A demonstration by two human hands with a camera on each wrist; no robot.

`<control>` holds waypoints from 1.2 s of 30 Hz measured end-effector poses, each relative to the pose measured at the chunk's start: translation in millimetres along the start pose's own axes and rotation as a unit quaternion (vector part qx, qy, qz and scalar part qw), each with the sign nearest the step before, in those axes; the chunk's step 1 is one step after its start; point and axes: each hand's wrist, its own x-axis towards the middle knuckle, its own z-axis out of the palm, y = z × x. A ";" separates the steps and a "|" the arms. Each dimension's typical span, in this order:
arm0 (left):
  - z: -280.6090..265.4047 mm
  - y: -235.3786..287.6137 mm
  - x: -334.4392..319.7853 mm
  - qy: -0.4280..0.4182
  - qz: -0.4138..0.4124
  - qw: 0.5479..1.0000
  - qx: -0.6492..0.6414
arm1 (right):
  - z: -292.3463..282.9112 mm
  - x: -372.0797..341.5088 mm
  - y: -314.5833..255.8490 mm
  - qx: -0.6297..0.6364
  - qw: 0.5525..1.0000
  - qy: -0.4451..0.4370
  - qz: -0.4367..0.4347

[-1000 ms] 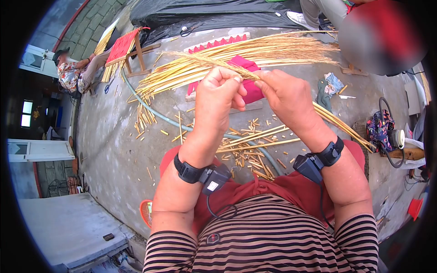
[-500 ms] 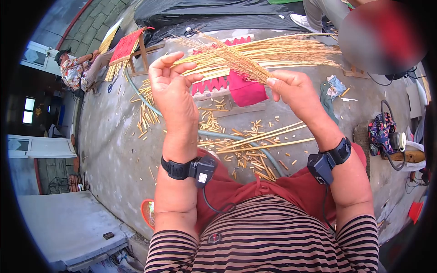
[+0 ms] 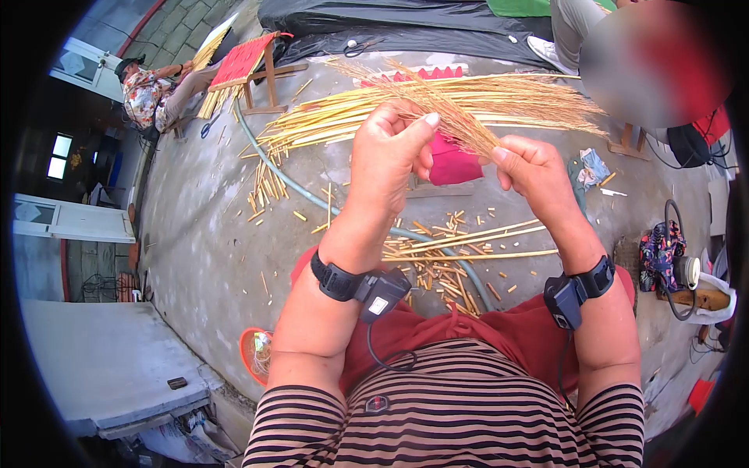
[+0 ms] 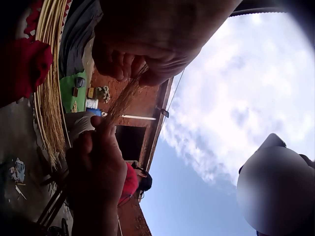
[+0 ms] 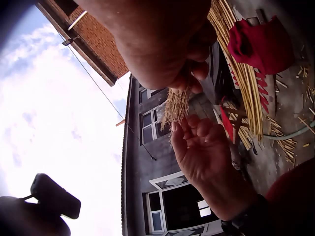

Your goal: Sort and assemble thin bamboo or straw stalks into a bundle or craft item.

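Between both hands, a thin bunch of dry, feathery broomcorn heads (image 3: pixel 462 125) stretches at a slant in the head view. My right hand (image 3: pixel 538 173) pinches its lower end between thumb and curled fingers. Farther up the bunch, my left hand (image 3: pixel 386 156) pinches some strands between thumb and index finger. The left wrist view shows the strands (image 4: pixel 124 101) running from one hand to the other. A large layer of long yellow stalks with brushy ends (image 3: pixel 538 101) lies beyond the hands. Dark pink cloth (image 3: pixel 452 164) hangs just below that layer.
Short cut stalk pieces (image 3: pixel 449 277) litter the concrete floor, crossed by a grey-green hose (image 3: pixel 312 201). A red-topped wooden stand (image 3: pixel 243 62) and a seated person (image 3: pixel 148 97) are at the far left. A patterned bag (image 3: pixel 659 253) stands at the right.
My left hand moved away left with its fingers spread, then came back right onto the bunch and pinches it. My right hand keeps its grip, slightly farther right, and the bunch has fanned out.
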 end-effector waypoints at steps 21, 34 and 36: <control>-46.8 27.4 6.3 0.158 0.212 0.964 0.013 | -5.4 -14.9 -3.3 -0.119 0.989 0.057 -0.073; -35.2 19.2 4.9 0.088 0.087 0.992 -0.024 | 2.8 -10.9 -1.4 -0.147 0.983 0.057 -0.096; -34.2 19.8 4.1 0.091 0.098 0.991 -0.021 | 3.3 -10.4 -0.2 -0.144 0.983 0.055 -0.097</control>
